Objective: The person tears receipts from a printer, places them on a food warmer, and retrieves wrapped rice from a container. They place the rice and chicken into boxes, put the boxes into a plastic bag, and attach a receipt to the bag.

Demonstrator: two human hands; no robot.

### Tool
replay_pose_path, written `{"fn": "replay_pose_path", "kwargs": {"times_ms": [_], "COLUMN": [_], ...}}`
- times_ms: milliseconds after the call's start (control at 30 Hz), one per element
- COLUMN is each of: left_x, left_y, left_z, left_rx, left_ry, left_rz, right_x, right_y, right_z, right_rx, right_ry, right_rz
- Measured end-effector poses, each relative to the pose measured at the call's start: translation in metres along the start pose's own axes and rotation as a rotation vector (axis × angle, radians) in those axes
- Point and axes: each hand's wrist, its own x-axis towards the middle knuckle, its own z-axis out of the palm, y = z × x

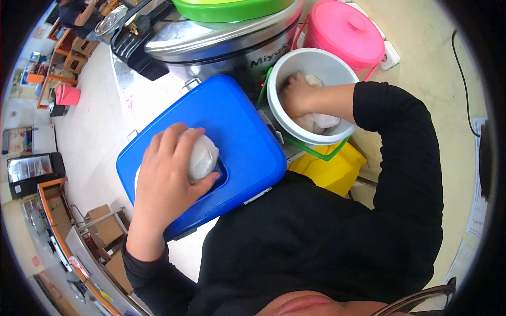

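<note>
My left hand (171, 166) is closed round a white, round plastic-wrapped bundle (203, 158), above the blue lid (245, 137) of a box. Part of the bundle is covered by the fingers. Inside a pale grey bucket (275, 108) with a green handle (321, 154), my right hand (301, 97) has its fingers curled downward. Its fingertips are hidden, so what they grip cannot be made out. White wrapped bundles (326, 121) lie in the bucket beside and beneath that hand.
Behind the blue box stands a large steel cooker (221, 52) with a green basin (237, 11) on top. A pink lidded bucket (345, 34) is beyond the grey one. Something yellow (329, 174) sits below. Another person (79, 16) is far left.
</note>
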Motion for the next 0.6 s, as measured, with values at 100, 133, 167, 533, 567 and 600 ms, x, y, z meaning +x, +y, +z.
{"fn": "replay_pose_path", "kwargs": {"times_ms": [100,133,167,533,567,600], "left_x": [-0.004,-0.005,-0.006,-0.016,-0.018,-0.021], "left_y": [-0.003,-0.003,-0.004,-0.014,-0.013,-0.012], "left_z": [-0.005,-0.005,-0.005,0.004,0.004,0.004], "left_rx": [-0.044,-0.058,-0.062,-0.066,-0.006,0.055], "left_ry": [-0.036,-0.048,-0.031,0.139,0.128,0.117], "left_rz": [0.058,0.073,0.061,-0.017,-0.069,-0.122], "right_x": [0.0,0.0,0.006,-0.035,-0.051,-0.06], "right_y": [0.0,0.0,-0.005,0.017,0.025,0.037], "right_z": [-0.002,-0.003,0.0,-0.037,-0.051,-0.052], "right_rx": [0.026,0.035,0.059,0.376,0.432,0.54], "right_ry": [-0.042,-0.041,-0.037,0.129,0.136,0.183], "right_rz": [0.021,0.029,0.07,0.144,0.133,0.073]}}
